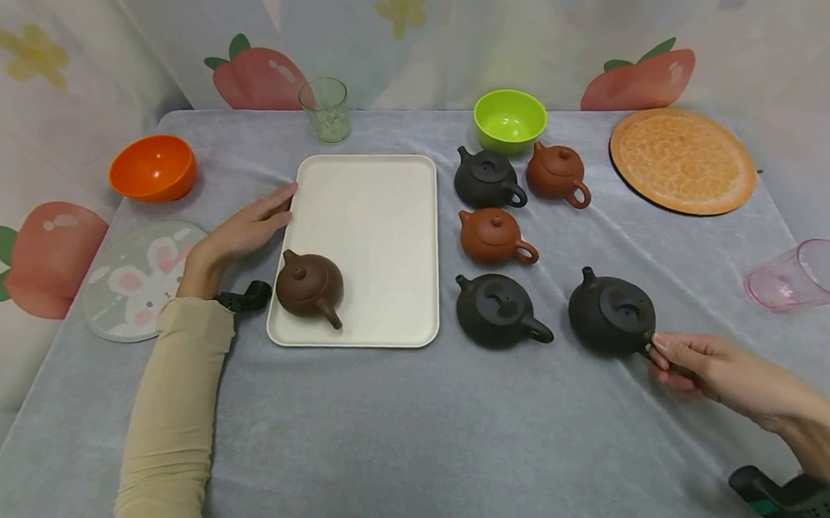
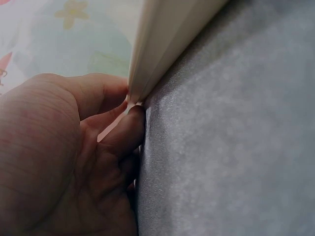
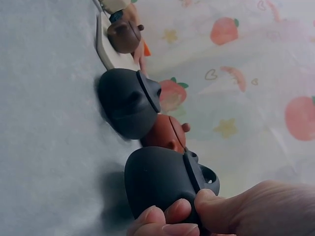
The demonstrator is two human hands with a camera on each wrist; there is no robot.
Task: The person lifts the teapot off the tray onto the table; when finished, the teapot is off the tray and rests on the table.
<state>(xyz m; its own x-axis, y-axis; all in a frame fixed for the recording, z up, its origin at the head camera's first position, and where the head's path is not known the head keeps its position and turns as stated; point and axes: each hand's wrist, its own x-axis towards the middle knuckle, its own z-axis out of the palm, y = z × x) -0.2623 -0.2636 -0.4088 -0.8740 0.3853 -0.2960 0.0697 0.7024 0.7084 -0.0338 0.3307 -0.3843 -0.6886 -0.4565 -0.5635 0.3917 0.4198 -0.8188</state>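
Right hand on a black teapot, left hand at the tray

The right hand (image 1: 702,369) pinches the handle of the black teapot (image 1: 611,313) at five o'clock; the left hand (image 1: 244,230), fingers relaxed, touches the cream tray (image 1: 377,214) edge at nine o'clock.

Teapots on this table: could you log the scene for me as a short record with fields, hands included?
surface: grey cloth
tray: cream tray holding one brown teapot
teapots off tray: three black, two reddish-brown, all to the tray's right
left hand: left hand touches the tray's left edge
right hand: right hand pinches the handle of the nearest black teapot
bowls: orange bowl, green bowl
cups: clear glass; pink cup lying on its side
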